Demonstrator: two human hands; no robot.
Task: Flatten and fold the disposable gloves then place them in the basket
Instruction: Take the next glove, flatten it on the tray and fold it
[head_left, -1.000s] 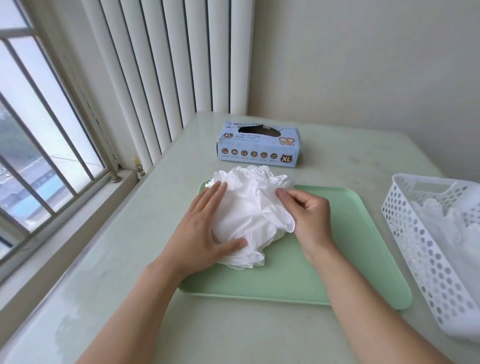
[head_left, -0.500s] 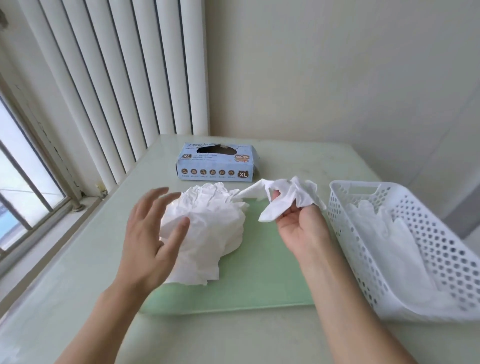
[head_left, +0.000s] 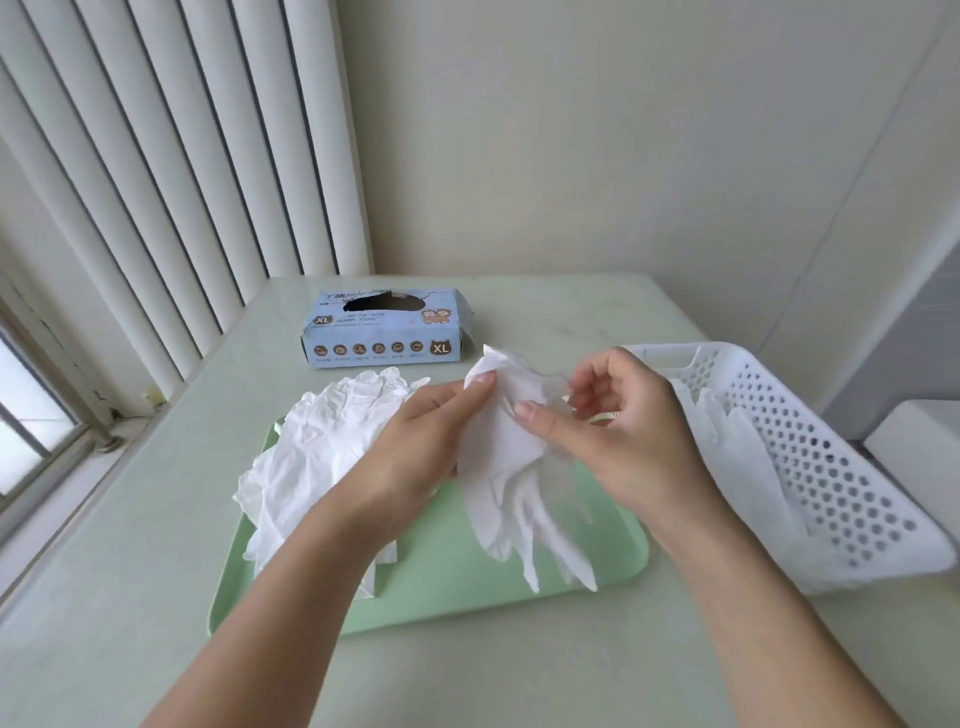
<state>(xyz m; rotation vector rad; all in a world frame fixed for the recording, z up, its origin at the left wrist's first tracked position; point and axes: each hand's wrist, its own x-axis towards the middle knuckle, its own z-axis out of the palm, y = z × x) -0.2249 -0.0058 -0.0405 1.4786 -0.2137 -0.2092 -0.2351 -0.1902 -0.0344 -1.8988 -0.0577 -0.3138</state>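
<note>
One white disposable glove hangs above the green tray, fingers pointing down. My left hand pinches its cuff edge on the left, and my right hand pinches the same cuff on the right. A crumpled pile of white gloves lies on the left part of the tray, partly hidden by my left forearm. The white perforated basket stands to the right with white gloves inside it.
A light blue glove box marked XL sits behind the tray with its top opening torn. Vertical blinds and a window sill run along the left. A wall closes the table's far side, and a white block stands at the far right.
My left hand left the pile and joined my right hand on the lifted glove. The glove now hangs open downward over the tray instead of being bunched in my right hand.
</note>
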